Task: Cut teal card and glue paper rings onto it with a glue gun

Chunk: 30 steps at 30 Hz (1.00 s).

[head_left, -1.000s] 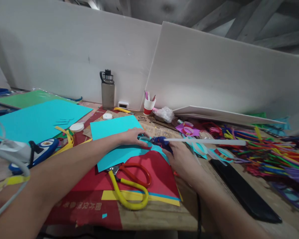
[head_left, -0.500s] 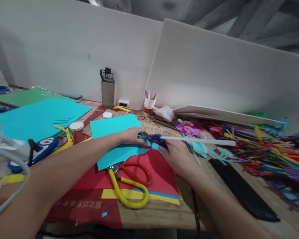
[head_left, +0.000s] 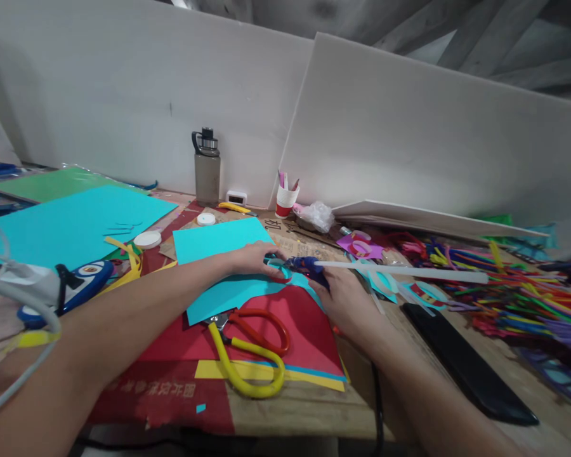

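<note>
My right hand (head_left: 345, 292) is wrapped round a dark blue glue gun (head_left: 309, 265), with a long white glue stick (head_left: 404, 271) jutting out of its back to the right. The gun's nozzle end points left, at my left hand (head_left: 257, 259). Fingers of my left hand pinch a small blue and red paper piece (head_left: 282, 271) by the nozzle. Beneath lie a light blue sheet (head_left: 223, 241) and a red sheet (head_left: 309, 330). Scissors with one red and one yellow handle (head_left: 259, 381) rest on the red sheet, nearer me.
A grey bottle (head_left: 207, 171) and a cup of pens (head_left: 285, 198) stand at the back by white boards. To the right are a black case (head_left: 466, 362) and many coloured pipe cleaners (head_left: 528, 298). A blue and white device (head_left: 88, 279) and a large blue sheet (head_left: 76, 222) lie left.
The white glue stick now shows farther to the right behind the gun. My hands have hardly moved, and the whole view has shifted slightly.
</note>
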Available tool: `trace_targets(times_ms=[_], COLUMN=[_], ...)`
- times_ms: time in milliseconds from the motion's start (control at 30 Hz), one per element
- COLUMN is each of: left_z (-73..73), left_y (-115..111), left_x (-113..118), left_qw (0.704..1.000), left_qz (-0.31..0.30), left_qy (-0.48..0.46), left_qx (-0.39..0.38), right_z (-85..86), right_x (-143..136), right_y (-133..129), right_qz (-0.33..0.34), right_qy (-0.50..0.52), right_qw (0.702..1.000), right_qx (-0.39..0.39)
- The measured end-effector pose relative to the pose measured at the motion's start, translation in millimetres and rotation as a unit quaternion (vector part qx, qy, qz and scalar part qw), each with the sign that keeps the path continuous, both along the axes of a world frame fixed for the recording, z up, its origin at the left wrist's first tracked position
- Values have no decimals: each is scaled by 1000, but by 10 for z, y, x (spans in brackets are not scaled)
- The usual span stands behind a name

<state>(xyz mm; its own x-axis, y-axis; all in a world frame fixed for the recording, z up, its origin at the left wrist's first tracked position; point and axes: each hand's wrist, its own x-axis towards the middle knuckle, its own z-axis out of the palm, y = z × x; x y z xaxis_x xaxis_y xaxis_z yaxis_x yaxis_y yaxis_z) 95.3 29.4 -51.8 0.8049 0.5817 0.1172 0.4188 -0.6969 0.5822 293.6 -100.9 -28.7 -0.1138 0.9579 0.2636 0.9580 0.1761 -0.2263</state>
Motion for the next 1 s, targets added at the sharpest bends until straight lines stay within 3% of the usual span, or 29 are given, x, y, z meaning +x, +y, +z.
trace_targets(times_ms=[1000], left_z=[59], left_y=[-44], left_x=[9], left_qw=[1000], left_qz=[3], left_qy=[16], left_qx=[3], right_z=[-20], right_x=[4], right_y=[17], right_qz=[13], right_qy=[-30], right_qw=[999], right_qx=[20])
